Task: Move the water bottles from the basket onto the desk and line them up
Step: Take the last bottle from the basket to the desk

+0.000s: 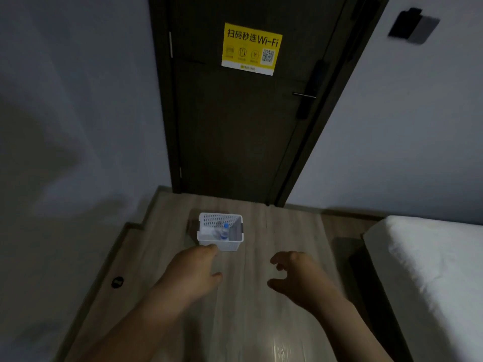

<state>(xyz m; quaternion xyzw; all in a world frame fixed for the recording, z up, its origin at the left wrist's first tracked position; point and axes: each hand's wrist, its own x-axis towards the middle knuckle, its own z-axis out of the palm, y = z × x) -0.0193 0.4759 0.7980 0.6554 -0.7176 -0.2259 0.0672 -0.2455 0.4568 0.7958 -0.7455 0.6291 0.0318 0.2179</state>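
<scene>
Basket (231,247) sat on open floor (277,231), bed (431,270) off right. Left hand (190,270) and right hand (300,273) were empty, loose; bottle (224,232) inside was blurry.

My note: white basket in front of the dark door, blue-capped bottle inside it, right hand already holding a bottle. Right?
Not quite: the head view shows the right hand empty, fingers loosely curled. The white basket does sit before the dark door with the blue-capped bottle inside.
</scene>
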